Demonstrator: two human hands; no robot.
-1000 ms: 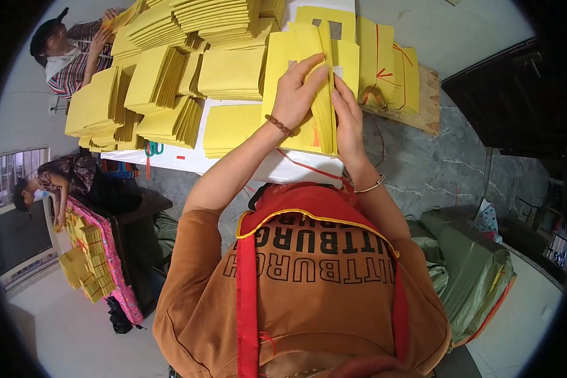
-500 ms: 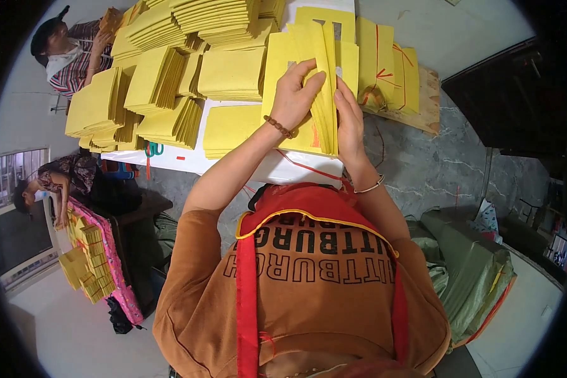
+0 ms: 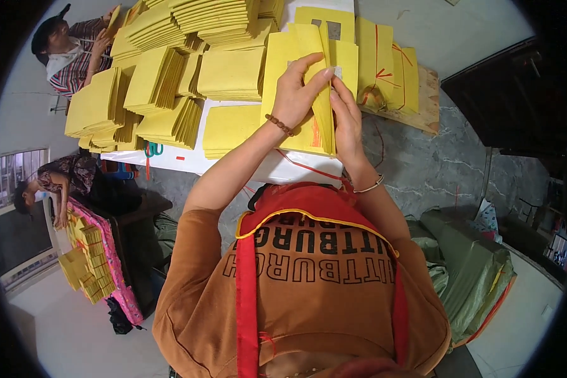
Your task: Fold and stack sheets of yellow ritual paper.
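Note:
On the table in front of me lies a stack of yellow paper sheets (image 3: pixel 278 69), with its upper sheets folded over into a narrow standing ridge (image 3: pixel 322 123). My left hand (image 3: pixel 296 91) wears a beaded bracelet and rests on the left side of this fold, its fingers and thumb curled over the paper toward the right. Along the ridge's right side is my right hand (image 3: pixel 347 120), with a bangle at the wrist; its fingers press against the sheets from that side. Both thumbs come close together near the top of the fold. Part of the paper is hidden under my left hand.
Several bundles of folded yellow paper (image 3: pixel 154 79) cover the table's left half. Red-tied yellow bundles (image 3: pixel 376 63) lie on a wooden board (image 3: pixel 429 104) at right. Green-handled scissors (image 3: pixel 154 149) sit at the table's near edge. Two people work at left; green sacks (image 3: pixel 466 264) stand behind right.
The fanned sheets between my hands have come together into a narrower fold. My left thumb has moved slightly up and right, and my right fingers have shifted a little along the paper's edge.

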